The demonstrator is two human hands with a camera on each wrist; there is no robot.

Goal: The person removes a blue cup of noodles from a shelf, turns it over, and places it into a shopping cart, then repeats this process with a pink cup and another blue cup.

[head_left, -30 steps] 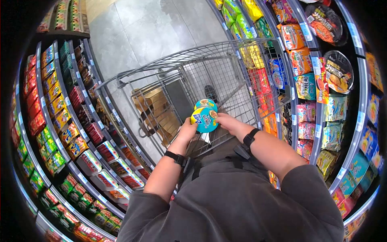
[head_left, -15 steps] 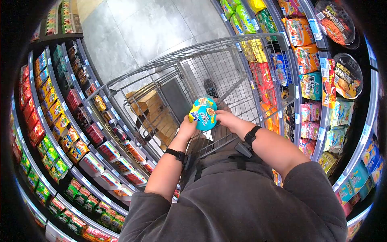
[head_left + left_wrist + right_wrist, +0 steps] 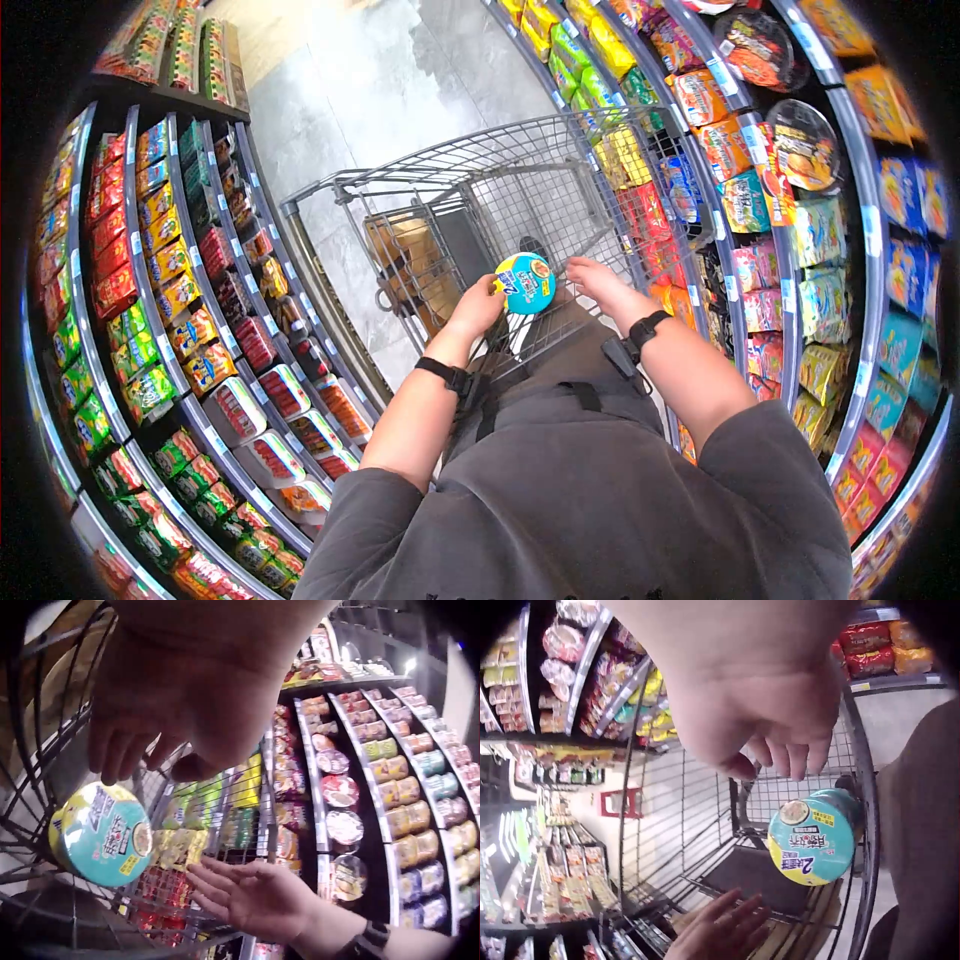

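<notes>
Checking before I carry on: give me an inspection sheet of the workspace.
Surface: wire shopping cart, upright.
Job's things: teal-and-yellow tub within the cart's outline; what supports it is unclear.
Clutter: brown cardboard seen through the cart's bars; exact place unclear.
Hands: left hand and right hand open, apart from the tub.
Cables: nothing seen.
Surroundings: stocked shelves on both sides, grey floor.

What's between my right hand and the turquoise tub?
A bare gap separates your right hand and tub; in the right wrist view, cart mesh shows behind.
</notes>
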